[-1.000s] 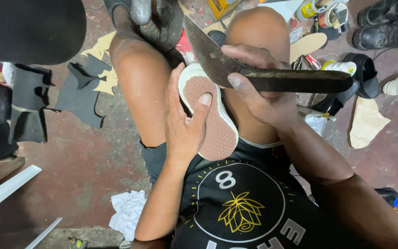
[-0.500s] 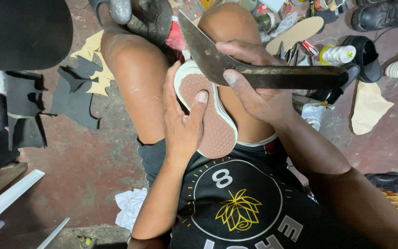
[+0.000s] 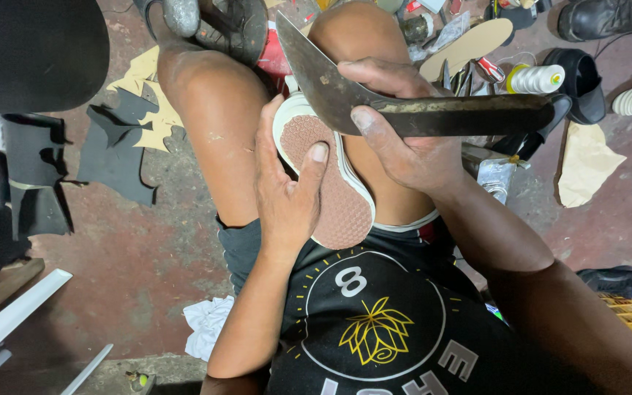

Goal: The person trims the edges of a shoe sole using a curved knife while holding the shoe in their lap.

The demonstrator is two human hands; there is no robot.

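Open red concrete floor (image 3: 133, 271) on the left, beyond black leather offcuts (image 3: 115, 150). Crowded on the right: white thread spool (image 3: 538, 78), tan insole (image 3: 469, 45), black shoe (image 3: 587, 80). Blocked ahead by both knees.

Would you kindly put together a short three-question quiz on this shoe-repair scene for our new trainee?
1. True or false: the right hand holds a broad, curved, rusty knife.
2. The left hand holds the shoe with which part facing the camera?
A. the laces
B. the brown textured sole
C. the heel tab
3. Fill in: the knife's blade meets the shoe at its white ____, near the toe end.

Key
1. True.
2. B; the thumb lies across the sole.
3. Rim; the blade appears to touch the edge, though the exact contact is hard to tell.
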